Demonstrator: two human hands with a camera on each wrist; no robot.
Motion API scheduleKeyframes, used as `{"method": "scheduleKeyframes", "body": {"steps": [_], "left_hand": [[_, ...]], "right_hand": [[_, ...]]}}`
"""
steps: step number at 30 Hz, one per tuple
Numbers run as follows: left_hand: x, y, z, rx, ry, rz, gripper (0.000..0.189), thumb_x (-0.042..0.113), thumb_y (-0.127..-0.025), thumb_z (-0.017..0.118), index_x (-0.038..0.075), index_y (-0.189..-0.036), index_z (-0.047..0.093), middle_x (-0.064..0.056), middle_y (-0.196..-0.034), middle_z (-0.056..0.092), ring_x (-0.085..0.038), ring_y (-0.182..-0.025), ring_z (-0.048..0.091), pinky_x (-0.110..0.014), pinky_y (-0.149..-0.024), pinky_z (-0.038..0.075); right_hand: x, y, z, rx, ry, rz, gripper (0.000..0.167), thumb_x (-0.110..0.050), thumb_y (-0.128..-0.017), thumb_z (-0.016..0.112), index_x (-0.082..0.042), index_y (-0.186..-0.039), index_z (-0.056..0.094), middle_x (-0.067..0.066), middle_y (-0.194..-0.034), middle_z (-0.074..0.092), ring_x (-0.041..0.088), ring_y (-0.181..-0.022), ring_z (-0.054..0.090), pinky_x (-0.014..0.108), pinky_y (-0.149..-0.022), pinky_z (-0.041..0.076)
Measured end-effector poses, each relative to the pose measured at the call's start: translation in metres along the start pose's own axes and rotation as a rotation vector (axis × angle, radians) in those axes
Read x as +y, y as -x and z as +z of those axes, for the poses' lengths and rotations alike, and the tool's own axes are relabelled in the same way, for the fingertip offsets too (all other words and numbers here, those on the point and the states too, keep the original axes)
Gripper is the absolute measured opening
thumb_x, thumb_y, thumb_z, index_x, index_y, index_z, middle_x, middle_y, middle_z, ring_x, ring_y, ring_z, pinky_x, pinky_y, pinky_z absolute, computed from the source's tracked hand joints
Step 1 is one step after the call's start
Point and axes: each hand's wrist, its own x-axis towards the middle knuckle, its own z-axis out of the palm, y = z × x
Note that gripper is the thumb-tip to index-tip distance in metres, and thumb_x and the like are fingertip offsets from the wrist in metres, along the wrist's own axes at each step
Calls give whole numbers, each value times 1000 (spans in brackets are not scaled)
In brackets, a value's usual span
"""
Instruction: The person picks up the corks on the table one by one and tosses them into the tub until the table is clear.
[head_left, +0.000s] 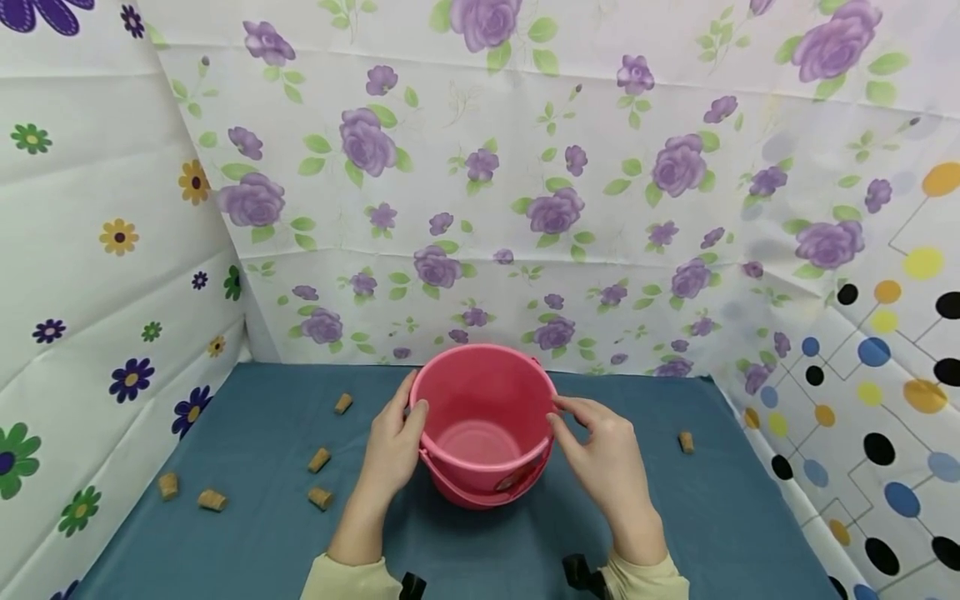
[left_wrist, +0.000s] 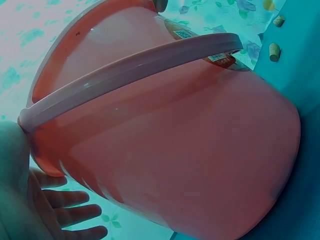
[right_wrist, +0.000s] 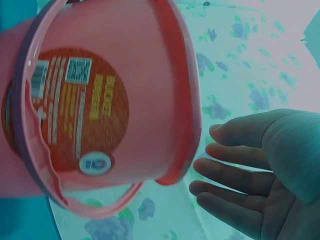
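Observation:
A pink bucket [head_left: 480, 400] stands on the blue cloth, its mouth facing up toward me and its inside bare. Its handle [left_wrist: 135, 75] hangs down against the near side. My left hand [head_left: 393, 437] is at the left of the rim, thumb by the rim's edge and fingers outside; in the left wrist view those fingers [left_wrist: 75, 215] look straight and spread. On the other side, my right hand [head_left: 603, 458] has its fingertips close to the rim. The right wrist view shows its fingers [right_wrist: 230, 175] extended, just beside the bucket. A round orange label [right_wrist: 85, 110] is on the bucket's wall.
Several corks lie on the blue cloth [head_left: 247, 558]: to the left, one cork [head_left: 212, 500] and others around it; far right, a single cork [head_left: 686, 442]. Flowered sheeting [head_left: 480, 208] rises behind, with patterned sheets at both sides.

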Motion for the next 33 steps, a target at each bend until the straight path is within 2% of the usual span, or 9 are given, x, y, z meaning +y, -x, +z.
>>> {"method": "scheduleKeyframes", "body": {"steps": [4, 11, 16, 28, 33], "left_hand": [[1, 1, -3, -2, -19, -10, 61, 27, -114, 51, 12, -170, 32, -16, -168, 40, -37, -129, 64, -51, -97, 60], [2, 3, -6, -6, -35, -17, 61, 27, -114, 51, 13, -170, 31, -17, -168, 39, -38, -138, 58, -55, -101, 57], [2, 2, -2, -16, -20, -9, 62, 28, -114, 51, 12, -170, 31, -17, -169, 38, -39, -142, 55, -56, -101, 56], [0, 0, 1, -16, -16, 3, 61, 29, -114, 51, 12, -170, 32, -18, -167, 40, -38, -133, 62, -52, -98, 59], [-1, -1, 0, -7, -7, 4, 61, 29, -114, 51, 12, -170, 32, -18, -167, 41, -40, -125, 67, -50, -95, 61]], "right_hand": [[7, 1, -2, 3, -1, 14, 28, -17, -95, 84, -9, -122, 82, 6, -120, 78, 26, -108, 76, 45, -84, 65], [15, 6, -10, -5, -13, 89, 26, -20, -98, 82, -13, -123, 82, 7, -121, 78, 27, -106, 77, 40, -74, 66], [21, 7, -18, 7, 6, 105, 25, -18, -98, 81, -11, -122, 82, 8, -120, 78, 28, -105, 77, 43, -80, 65], [36, 11, -27, -24, 72, 155, 26, -21, -99, 81, -11, -123, 81, 8, -120, 78, 27, -107, 76, 46, -88, 64], [42, 12, -30, -52, 78, 169, 27, -20, -99, 80, -9, -124, 81, 10, -121, 77, 31, -109, 75, 48, -90, 63]]}}
